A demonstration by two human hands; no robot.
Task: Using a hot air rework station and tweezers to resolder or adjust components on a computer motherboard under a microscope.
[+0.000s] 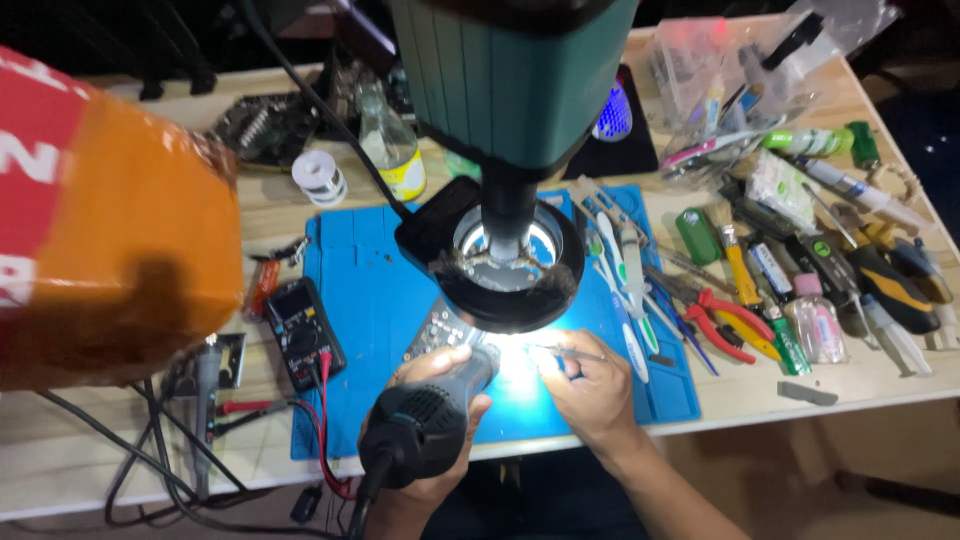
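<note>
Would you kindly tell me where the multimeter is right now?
In the head view, the multimeter lies left of centre on the left edge of the blue mat, just left of the left hand holding the hot-air tool.

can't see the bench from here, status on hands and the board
Left hand gripping black hot-air tool. Right hand holding tweezers. Circuit board on blue mat, partly hidden under microscope ring light.

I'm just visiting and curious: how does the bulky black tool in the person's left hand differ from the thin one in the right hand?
The black tool in the left hand is thick, fills the whole fist and trails a cable. The thin metal tool in the right hand is slender, pinched by the fingers, with no cable showing. Both point at the brightly lit circuit board under the ring light.
</note>
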